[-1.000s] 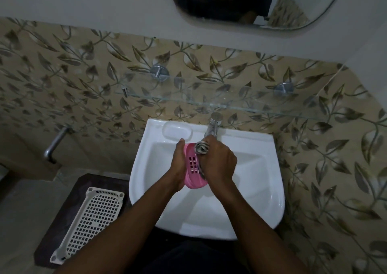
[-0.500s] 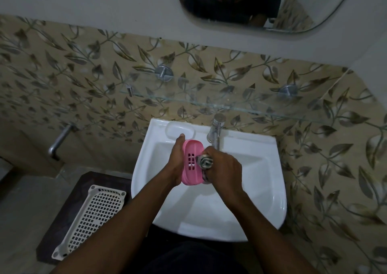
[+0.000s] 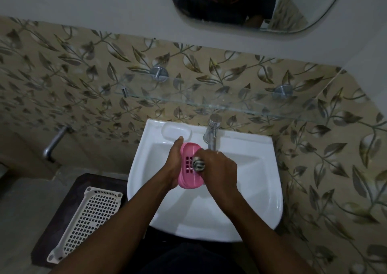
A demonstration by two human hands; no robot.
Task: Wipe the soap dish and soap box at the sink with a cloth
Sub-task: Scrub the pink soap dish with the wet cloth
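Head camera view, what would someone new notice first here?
The bright pink soap box stands out, held over the white sink by the left hand while the right hand presses a bunched cloth against its slotted face. Leaf-patterned tiles cover the wall behind, and a white lattice tray lies low on the left.
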